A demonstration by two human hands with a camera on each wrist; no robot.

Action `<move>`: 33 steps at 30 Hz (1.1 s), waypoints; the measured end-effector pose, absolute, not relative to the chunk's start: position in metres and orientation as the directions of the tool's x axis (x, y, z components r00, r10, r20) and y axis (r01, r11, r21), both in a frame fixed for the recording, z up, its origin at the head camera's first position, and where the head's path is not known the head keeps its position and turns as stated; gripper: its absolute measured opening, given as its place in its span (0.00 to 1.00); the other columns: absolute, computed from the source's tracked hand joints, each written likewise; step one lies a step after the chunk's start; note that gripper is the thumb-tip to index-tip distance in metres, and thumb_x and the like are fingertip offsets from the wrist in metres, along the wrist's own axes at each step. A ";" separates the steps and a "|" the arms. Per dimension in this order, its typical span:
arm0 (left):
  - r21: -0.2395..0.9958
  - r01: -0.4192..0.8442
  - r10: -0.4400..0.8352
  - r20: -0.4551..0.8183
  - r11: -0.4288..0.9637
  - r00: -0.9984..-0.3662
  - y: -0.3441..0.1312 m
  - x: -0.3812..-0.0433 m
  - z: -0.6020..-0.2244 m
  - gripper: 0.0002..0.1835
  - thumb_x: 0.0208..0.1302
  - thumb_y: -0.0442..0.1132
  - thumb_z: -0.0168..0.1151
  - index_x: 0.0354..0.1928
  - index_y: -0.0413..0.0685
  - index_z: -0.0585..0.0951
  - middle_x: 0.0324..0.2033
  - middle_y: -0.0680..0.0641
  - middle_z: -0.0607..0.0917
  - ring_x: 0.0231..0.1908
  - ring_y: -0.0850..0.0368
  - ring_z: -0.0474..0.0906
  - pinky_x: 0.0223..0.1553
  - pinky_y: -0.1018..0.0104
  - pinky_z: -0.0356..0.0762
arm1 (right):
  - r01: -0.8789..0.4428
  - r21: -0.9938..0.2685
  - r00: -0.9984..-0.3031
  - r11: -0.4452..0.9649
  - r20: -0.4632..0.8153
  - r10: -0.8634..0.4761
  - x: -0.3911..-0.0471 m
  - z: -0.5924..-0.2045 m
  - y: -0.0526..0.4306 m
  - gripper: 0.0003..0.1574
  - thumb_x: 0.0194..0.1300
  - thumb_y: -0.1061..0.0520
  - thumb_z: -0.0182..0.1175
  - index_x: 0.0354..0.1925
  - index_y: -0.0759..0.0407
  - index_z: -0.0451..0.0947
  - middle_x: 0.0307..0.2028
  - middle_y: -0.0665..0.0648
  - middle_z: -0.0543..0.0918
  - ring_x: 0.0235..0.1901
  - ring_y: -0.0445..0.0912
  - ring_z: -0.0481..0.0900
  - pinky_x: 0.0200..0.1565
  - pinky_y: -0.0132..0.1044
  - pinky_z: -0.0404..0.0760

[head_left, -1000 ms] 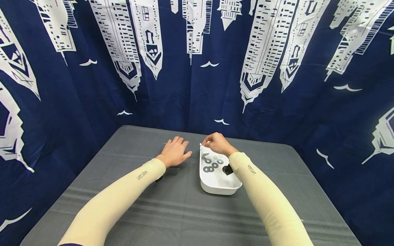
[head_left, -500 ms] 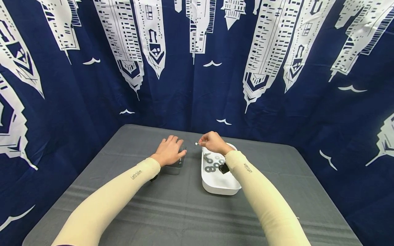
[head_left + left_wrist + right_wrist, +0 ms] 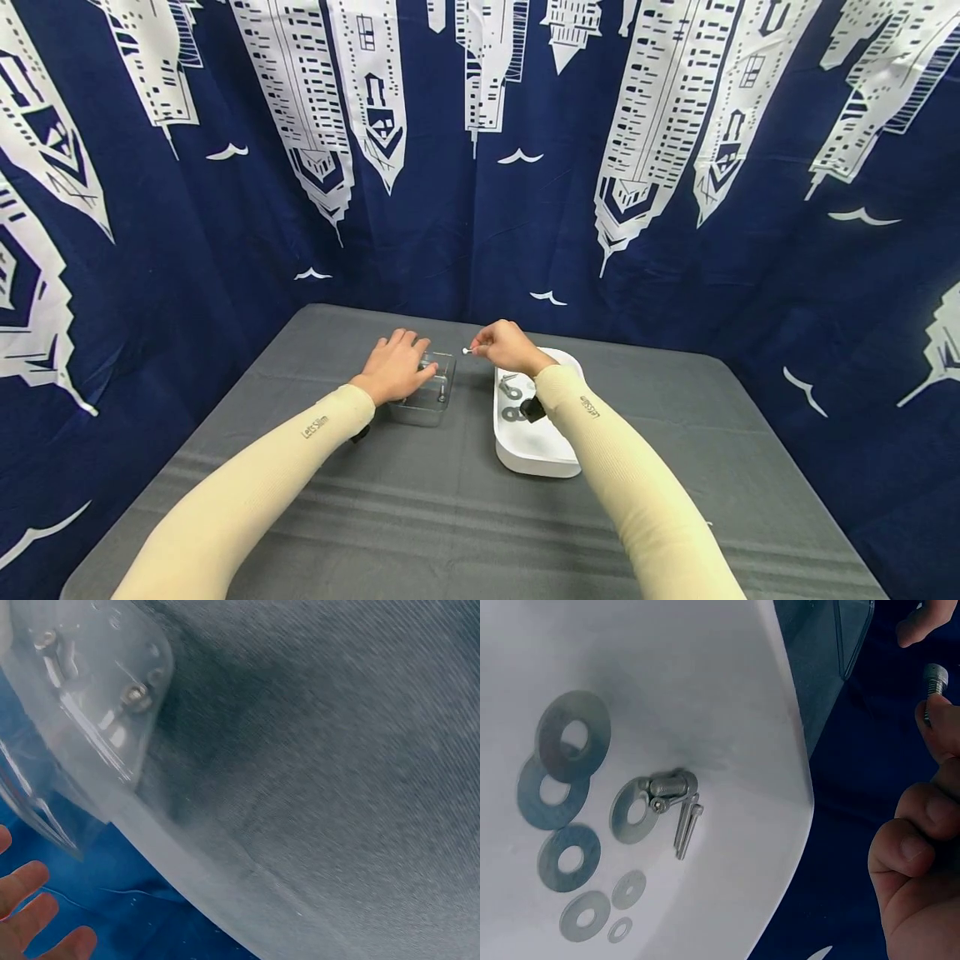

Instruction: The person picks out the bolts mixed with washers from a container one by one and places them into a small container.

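My right hand point(image 3: 506, 346) pinches a silver socket-head bolt point(image 3: 934, 679) between its fingertips, just left of the white tray point(image 3: 534, 467). The bolt's threaded shank shows in the right wrist view. To the left, my left hand point(image 3: 393, 367) is spread over a clear plastic box point(image 3: 423, 417), hiding part of it; whether it touches the box I cannot tell. Its fingers point(image 3: 45, 915) are apart and hold nothing. Inside the box lie some bolts, one bolt point(image 3: 135, 697) close to a rounded corner.
In the white tray lie several flat washers point(image 3: 570, 859) of different sizes and a small pile of bolts point(image 3: 673, 787). The grey cloth-covered table point(image 3: 450, 517) meets a dark blue curtain point(image 3: 442, 250) with white building prints at the back.
My right hand has carried the bolt leftward, from over the tray's far left corner to the gap before the clear box. My left hand has shifted left, uncovering more of the box.
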State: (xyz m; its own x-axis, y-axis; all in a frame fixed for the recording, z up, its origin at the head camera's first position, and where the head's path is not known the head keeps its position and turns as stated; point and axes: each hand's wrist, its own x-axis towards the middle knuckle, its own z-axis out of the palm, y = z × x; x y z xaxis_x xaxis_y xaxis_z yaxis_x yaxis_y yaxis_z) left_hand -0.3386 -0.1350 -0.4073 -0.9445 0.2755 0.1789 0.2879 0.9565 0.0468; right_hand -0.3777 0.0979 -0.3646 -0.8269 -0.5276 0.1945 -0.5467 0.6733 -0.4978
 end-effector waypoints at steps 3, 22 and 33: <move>0.050 0.288 0.275 0.178 0.956 -0.945 -0.141 -0.338 -0.408 0.34 0.73 0.62 0.48 0.72 0.49 0.71 0.69 0.41 0.71 0.71 0.44 0.62 0.67 0.41 0.65 | -0.544 -0.505 -0.828 0.670 0.190 -0.528 -0.377 -0.366 0.092 0.06 0.63 0.61 0.65 0.35 0.60 0.88 0.30 0.52 0.89 0.29 0.39 0.74 0.34 0.32 0.72; 0.073 0.244 0.225 0.199 0.967 -0.954 -0.168 -0.337 -0.412 0.33 0.73 0.61 0.50 0.70 0.47 0.72 0.67 0.39 0.73 0.70 0.42 0.63 0.65 0.40 0.66 | -0.582 -0.486 -0.797 0.652 0.182 -0.576 -0.380 -0.365 0.064 0.08 0.62 0.61 0.65 0.37 0.61 0.89 0.32 0.51 0.90 0.31 0.39 0.74 0.39 0.33 0.74; 0.107 0.239 0.221 0.160 0.965 -0.962 -0.178 -0.333 -0.417 0.34 0.73 0.60 0.51 0.72 0.48 0.70 0.68 0.39 0.72 0.71 0.42 0.63 0.67 0.39 0.64 | -0.566 -0.514 -0.802 0.645 0.160 -0.576 -0.379 -0.367 0.049 0.06 0.63 0.61 0.65 0.35 0.59 0.89 0.33 0.52 0.90 0.34 0.39 0.77 0.42 0.34 0.77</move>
State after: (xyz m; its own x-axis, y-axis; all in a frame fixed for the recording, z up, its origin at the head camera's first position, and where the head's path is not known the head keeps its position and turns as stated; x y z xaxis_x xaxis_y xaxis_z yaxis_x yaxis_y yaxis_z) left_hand -0.3330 -0.1779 -0.4173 -0.9621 0.2206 0.1603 0.2390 0.9651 0.1065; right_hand -0.3785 0.0486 -0.3674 -0.8019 -0.5757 0.1598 -0.5656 0.6452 -0.5136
